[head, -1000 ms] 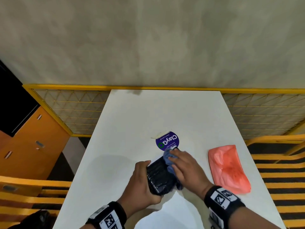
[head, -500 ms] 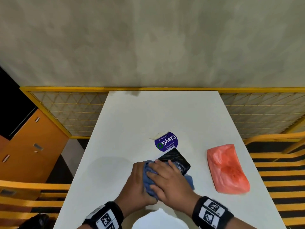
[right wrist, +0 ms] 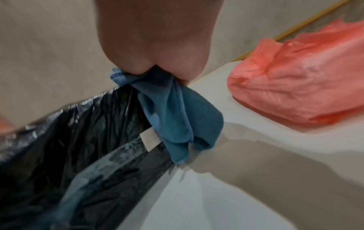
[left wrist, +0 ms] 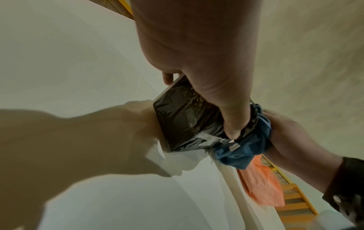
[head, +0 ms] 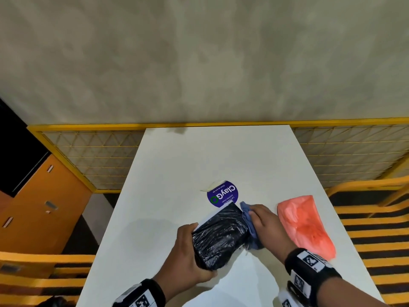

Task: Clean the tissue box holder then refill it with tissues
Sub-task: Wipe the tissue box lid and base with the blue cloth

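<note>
A tissue box holder [head: 219, 235] wrapped in crinkled black plastic lies on the white table [head: 199, 156], near its front middle. My left hand [head: 188, 258] grips the holder's near left end, thumb over the top [left wrist: 232, 118]. My right hand [head: 265, 227] clutches a bunched blue cloth [head: 249, 224] and holds it against the holder's right side. In the right wrist view the blue cloth [right wrist: 177, 118] hangs from the curled fingers beside the black holder [right wrist: 82, 140]. A pink plastic pack [head: 305, 224] lies to the right of that hand.
A round purple sticker [head: 223, 193] is stuck on the table just beyond the holder. Yellow mesh railing [head: 88, 156] runs behind and beside the table, with an orange cabinet [head: 39, 200] at the left and a grey wall beyond.
My right hand has swept the blue cloth from the holder's near left part over to its right side. The holder has turned a little under my left hand.
</note>
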